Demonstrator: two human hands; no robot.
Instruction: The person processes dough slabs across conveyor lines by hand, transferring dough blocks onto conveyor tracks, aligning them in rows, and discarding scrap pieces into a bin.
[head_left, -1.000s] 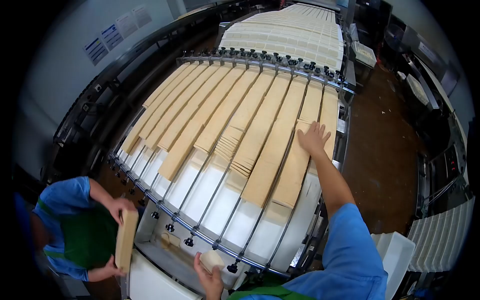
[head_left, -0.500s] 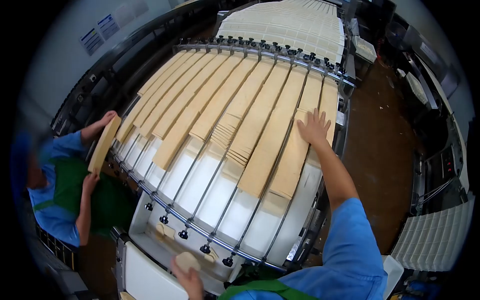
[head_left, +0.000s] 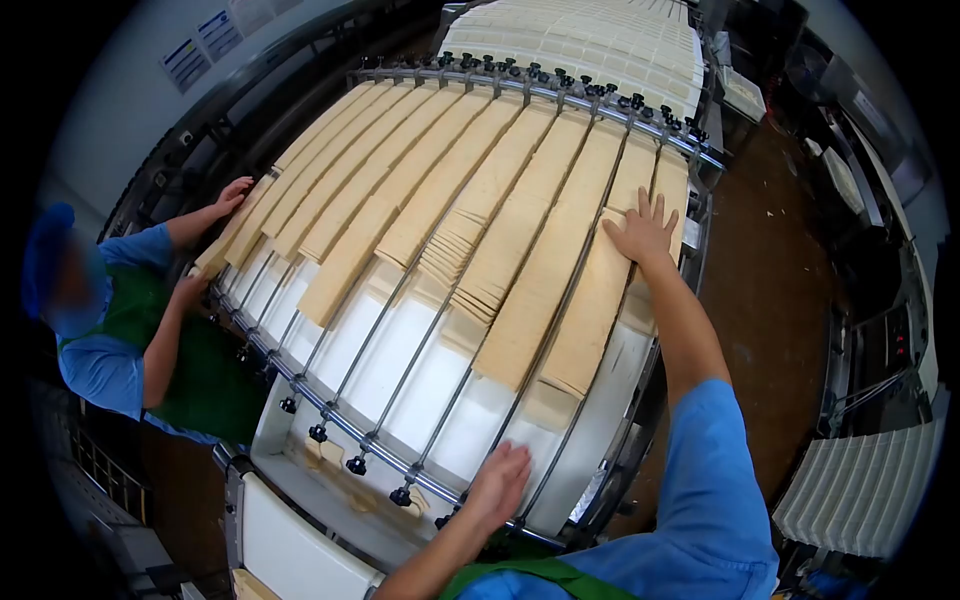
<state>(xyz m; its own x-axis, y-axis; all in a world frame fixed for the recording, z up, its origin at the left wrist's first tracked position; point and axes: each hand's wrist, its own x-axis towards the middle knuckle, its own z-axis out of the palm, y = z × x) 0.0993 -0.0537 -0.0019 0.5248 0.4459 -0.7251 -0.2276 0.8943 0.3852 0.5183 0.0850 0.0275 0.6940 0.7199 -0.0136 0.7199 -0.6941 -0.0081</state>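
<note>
My right hand [head_left: 640, 232] lies with fingers spread on a long row of pale, dough-like slices [head_left: 592, 310], the second from the right edge of the conveyor. My left hand [head_left: 500, 482] is over the front end of the white belt [head_left: 405, 385], near the thin metal guide rods. Its fingers are stretched out close together, and I see nothing in them. Several more rows of the same pale slices run side by side between the rods. In the middle row, some slices [head_left: 452, 245] have fanned apart.
At the left, a co-worker's hands [head_left: 232, 195] are at the outermost row. A metal bar with black knobs [head_left: 360, 465] crosses the belt's front, above a trough [head_left: 310, 485] holding pale scraps. White stacked trays [head_left: 855, 490] stand at the right.
My left hand has moved up and right from the trough; the round pale piece is out of it. My right hand stays on its row. The co-worker's long pale block now lies on the conveyor.
</note>
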